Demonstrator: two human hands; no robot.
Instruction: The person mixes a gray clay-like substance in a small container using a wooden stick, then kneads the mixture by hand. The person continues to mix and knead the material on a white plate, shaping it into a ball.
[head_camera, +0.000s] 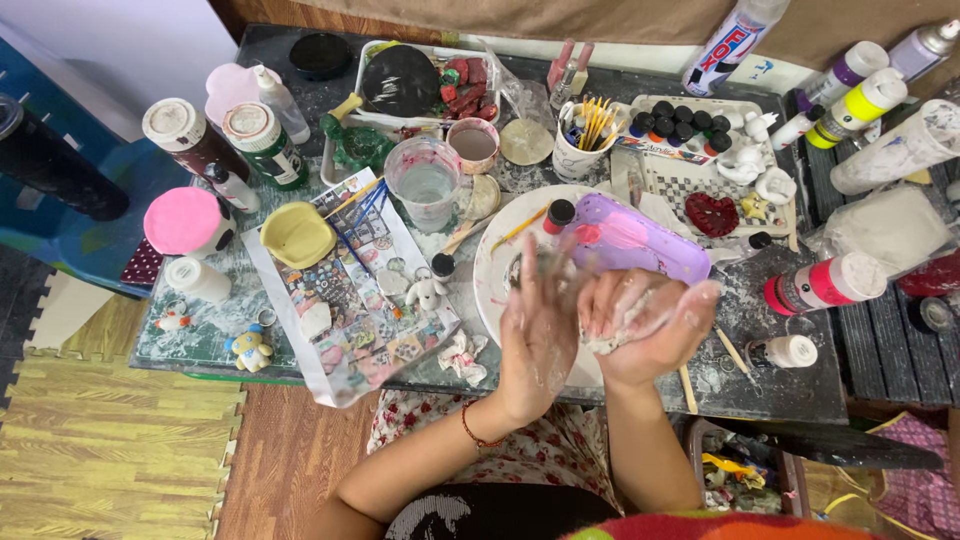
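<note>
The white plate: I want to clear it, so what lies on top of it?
On the white plate rests a purple tray. Both hands, left and right, cover its near part.

The table (800, 385) is crowded almost edge to edge. Ahead of the two hands, the white plate (490, 290) and the purple tray (640, 245) block a straight reach. To the left, a clear cup of water (425, 183) and a yellow bowl (296, 235) stand in the way. To the right, a pink-banded bottle (825, 283) lies across the path. Open room shows only along the near right edge of the dark tabletop.
</note>
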